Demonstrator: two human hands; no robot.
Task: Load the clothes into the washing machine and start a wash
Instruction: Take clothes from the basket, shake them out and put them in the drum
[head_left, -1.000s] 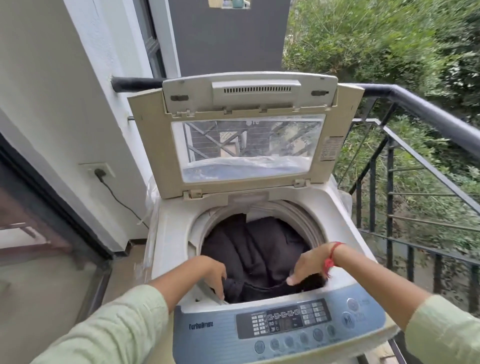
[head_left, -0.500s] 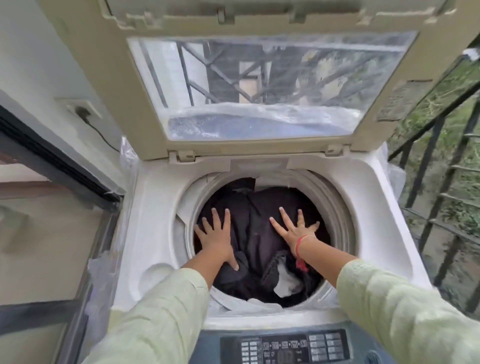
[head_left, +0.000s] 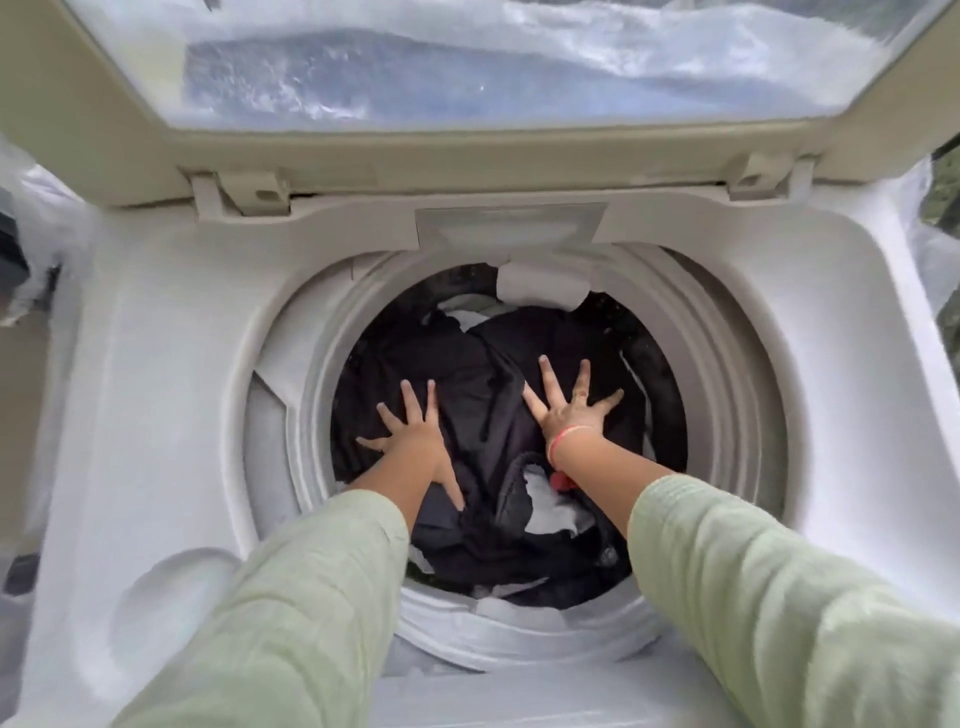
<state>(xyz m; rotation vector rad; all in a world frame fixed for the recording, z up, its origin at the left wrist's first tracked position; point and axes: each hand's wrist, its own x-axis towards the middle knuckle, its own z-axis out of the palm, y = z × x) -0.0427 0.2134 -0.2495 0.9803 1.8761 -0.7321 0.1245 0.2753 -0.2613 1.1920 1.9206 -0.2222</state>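
Pressing dark clothes down in drum, left hand, right hand, fingers spread

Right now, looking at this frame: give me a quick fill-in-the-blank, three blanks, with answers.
1. The left hand and right hand press flat on the dark ____ in the drum.
2. The washer's lid stands ____.
3. The red band sits on the ____ wrist.
Answers: clothes; open; right.
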